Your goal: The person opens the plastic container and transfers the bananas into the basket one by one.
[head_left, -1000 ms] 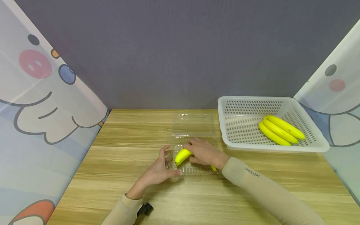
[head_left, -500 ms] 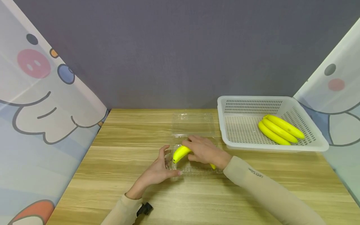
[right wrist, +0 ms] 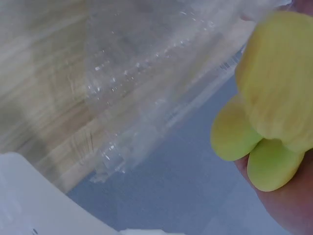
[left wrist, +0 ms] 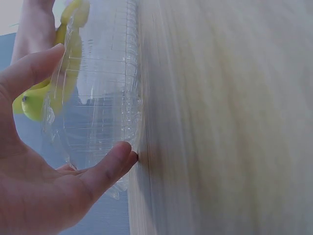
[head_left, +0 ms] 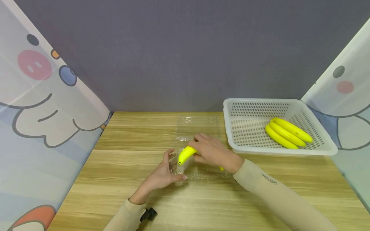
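Note:
A clear plastic clamshell container (head_left: 199, 175) lies on the wooden table with its lid (head_left: 198, 126) folded back, away from the person. At its left end is my left hand (head_left: 162, 175), thumb near the front corner and fingers around the side; the left wrist view shows this grip on the clear wall (left wrist: 98, 98). Over the base, my right hand (head_left: 212, 154) grips a bunch of yellow bananas (head_left: 187, 154) from above. Several banana tips (right wrist: 276, 164) show close up in the right wrist view. The palm hides the bunch's middle in the head view.
A white perforated basket (head_left: 237, 149) stands at the back right, with another banana bunch (head_left: 287, 133) in its right half. A dark grey panel (head_left: 185, 57) rises behind the table. Printed cartoon panels flank both sides.
My right hand has moved slightly up and right in the head view, and the bananas have shifted up with it. My left hand and the container stay in place.

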A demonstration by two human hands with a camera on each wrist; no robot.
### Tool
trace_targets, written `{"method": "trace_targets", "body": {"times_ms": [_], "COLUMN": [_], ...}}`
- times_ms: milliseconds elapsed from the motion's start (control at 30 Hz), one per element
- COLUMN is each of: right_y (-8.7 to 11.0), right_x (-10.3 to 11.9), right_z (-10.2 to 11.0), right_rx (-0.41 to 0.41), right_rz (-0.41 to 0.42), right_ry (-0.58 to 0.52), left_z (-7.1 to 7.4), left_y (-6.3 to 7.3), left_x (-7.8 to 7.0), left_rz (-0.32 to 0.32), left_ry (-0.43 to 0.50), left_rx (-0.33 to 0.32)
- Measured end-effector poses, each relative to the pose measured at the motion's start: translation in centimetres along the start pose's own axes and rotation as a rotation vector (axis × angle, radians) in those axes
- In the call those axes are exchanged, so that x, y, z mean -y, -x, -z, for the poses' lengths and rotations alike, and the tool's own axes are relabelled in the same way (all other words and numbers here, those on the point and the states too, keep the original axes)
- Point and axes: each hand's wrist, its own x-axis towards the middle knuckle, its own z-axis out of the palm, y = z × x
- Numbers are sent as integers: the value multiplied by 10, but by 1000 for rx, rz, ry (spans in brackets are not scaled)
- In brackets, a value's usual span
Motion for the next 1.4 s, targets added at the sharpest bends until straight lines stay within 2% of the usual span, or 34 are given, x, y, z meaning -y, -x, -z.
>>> {"method": "trace_targets", "body": {"times_ms": [267, 700, 1400], "right_y": [2, 7, 15], "right_x": [3, 1, -6], "right_z": [8, 16, 29], "right_rx": [-21, -65, -83], "right_rz": [22, 64, 51], "right_ry": [54, 77, 88], "left_z": [0, 1, 0], "left_y": [-1, 1, 1], "left_x": [0, -1, -2], "left_rz": [1, 2, 12], "left_ry": [-2, 8, 21], "left_rx": [-2, 4, -2]}}
